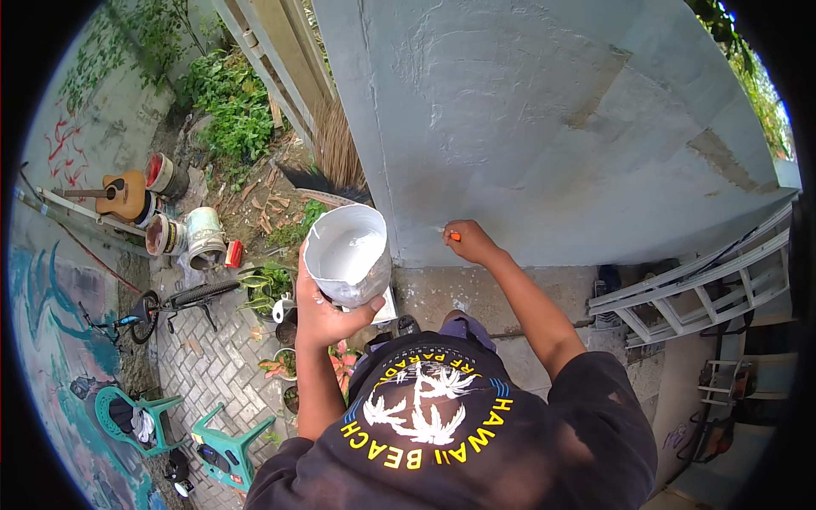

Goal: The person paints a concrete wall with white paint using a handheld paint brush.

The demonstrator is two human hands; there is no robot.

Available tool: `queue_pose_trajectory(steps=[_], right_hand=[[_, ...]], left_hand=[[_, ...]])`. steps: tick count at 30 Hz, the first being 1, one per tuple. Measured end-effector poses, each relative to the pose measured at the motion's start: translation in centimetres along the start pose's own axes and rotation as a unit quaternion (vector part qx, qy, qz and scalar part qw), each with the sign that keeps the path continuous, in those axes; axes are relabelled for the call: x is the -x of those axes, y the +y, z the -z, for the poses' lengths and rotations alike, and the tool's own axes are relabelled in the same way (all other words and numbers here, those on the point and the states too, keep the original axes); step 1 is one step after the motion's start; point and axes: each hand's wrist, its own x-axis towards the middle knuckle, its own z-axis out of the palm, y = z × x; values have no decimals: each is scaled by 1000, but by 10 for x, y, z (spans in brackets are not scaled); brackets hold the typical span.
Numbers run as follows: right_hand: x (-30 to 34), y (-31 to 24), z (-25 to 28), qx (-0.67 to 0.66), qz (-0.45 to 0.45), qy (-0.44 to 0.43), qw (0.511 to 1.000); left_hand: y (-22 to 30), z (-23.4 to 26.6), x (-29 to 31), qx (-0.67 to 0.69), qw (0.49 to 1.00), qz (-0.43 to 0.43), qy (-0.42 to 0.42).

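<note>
My left hand (327, 319) is wrapped round a white plastic tub (347, 255) with white paint inside, held upright with its rim smeared. My right hand (473, 241) is closed round a tool with an orange handle (456, 236), held against the lower part of the grey wall (501, 127). The tool's working end is small and mostly hidden, so I cannot make out its kind. Bare, brownish patches show on the wall's upper right and a dark smudge lies left of my right hand.
A white ladder (697, 280) leans at the right. Paint buckets (204, 234), a guitar (123, 195), a bicycle (161, 310) and green plastic stools (225, 442) stand at the left. Potted plants (270, 287) sit beside my left arm. A broom (338, 144) rests by the wall's edge.
</note>
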Motion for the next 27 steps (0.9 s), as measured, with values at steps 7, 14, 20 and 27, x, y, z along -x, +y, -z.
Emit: queue_pose_trajectory(steps=[7,14,20,27], right_hand=[[10,-201,149,-9,187,158,969],[45,-289,219,213,394,374,812],[30,-236,170,177,307,300,886],[49,-102,47,11,139,188,972]], left_hand=[[4,-7,6,42,999,-11,6],[3,-3,9,26,999,-34,16],[3,-3,9,23,999,-23,23],[0,1,14,25,999,-16,21]])
